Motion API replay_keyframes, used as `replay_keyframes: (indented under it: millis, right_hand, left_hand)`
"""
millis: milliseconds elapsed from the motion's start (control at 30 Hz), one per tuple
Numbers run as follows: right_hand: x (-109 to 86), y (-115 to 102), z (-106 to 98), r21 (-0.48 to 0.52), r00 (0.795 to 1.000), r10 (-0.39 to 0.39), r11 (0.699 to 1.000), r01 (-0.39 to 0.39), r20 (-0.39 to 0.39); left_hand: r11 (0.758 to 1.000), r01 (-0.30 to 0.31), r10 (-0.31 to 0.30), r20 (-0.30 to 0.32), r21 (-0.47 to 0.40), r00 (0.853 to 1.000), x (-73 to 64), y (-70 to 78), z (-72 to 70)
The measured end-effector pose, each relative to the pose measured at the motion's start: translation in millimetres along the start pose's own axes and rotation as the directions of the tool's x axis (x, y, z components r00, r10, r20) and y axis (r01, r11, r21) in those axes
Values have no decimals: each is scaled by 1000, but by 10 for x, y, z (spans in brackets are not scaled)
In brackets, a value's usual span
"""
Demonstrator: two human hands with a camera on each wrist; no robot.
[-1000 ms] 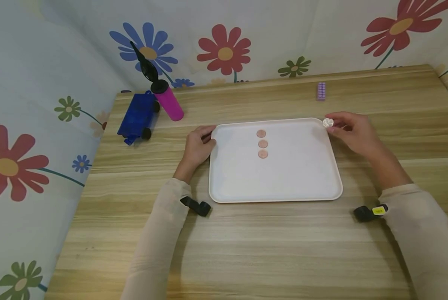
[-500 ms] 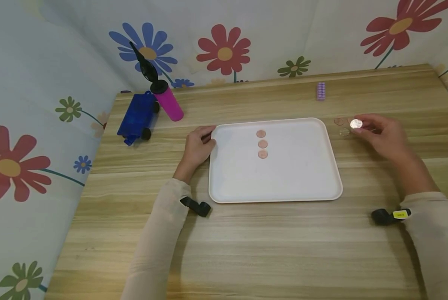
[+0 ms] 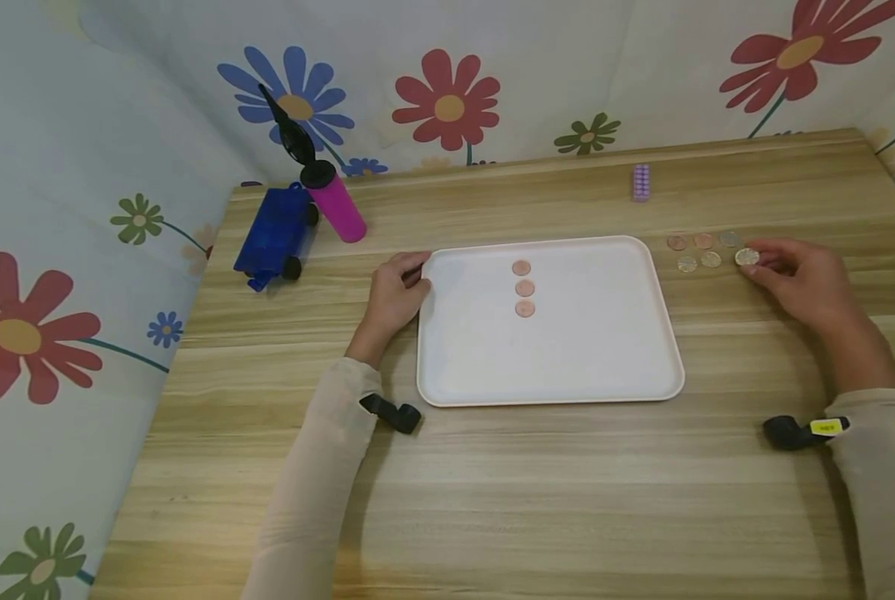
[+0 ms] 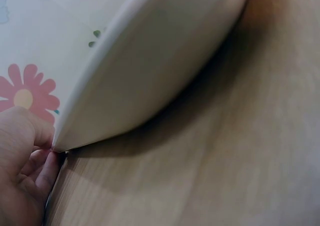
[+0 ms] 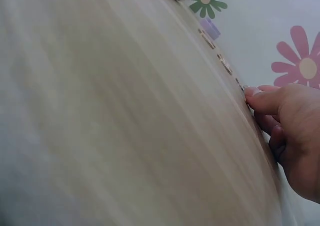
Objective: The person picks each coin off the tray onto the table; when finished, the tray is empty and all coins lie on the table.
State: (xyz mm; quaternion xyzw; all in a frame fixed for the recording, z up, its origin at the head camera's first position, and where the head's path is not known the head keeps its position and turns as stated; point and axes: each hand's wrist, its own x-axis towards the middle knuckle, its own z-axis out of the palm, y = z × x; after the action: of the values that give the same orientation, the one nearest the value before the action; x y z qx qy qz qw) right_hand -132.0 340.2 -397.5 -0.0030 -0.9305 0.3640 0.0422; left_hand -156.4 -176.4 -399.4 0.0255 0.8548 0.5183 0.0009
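Observation:
A white tray (image 3: 590, 350) lies on the table, with three copper-coloured coins (image 3: 525, 287) in a column on it. My left hand (image 3: 396, 293) grips the tray's upper left corner; in the left wrist view, the thumb and fingers pinch its rim (image 4: 95, 80). To the right of the tray, my right hand (image 3: 807, 279) holds a silvery coin (image 3: 747, 257) by its edge, at or just above the tabletop. Beside it lie more coins in two short rows, among them a copper one (image 3: 703, 241) and a silvery one (image 3: 711, 259). The right fingertips partly hide the held coin in the right wrist view.
Behind the coins stands a purple toy brick (image 3: 641, 182). At the back left are a blue toy cart (image 3: 275, 233) and a pink bottle (image 3: 338, 208) with a black, pointed top. A flower-printed cloth (image 3: 537, 75) hangs along the table's rear edge.
My right hand has moved right with the silvery coin, from the tray's upper right corner to the end of the nearer coin row. The left hand and tray have stayed put.

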Motion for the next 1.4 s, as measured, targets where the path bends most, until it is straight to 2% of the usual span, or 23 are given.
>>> replay_keyframes:
  millis: [267, 600, 1133, 1400]
  right_hand:
    - [37, 29, 2, -80, 999, 24, 997, -22, 29]
    - [73, 26, 15, -79, 995, 87, 993, -84, 41]
    - [45, 30, 28, -43, 997, 71, 997, -70, 23]
    - [4, -31, 41, -29, 999, 42, 999, -43, -26]
  left_hand:
    - [1000, 2, -2, 0, -1, 1000, 3, -18, -1]
    - [1000, -3, 3, 0, 3, 1000, 1, -21, 6]
    - [1000, 3, -3, 6, -7, 1000, -7, -6, 10]
    - [1000, 9, -9, 1, -19, 1000, 0, 4, 4]
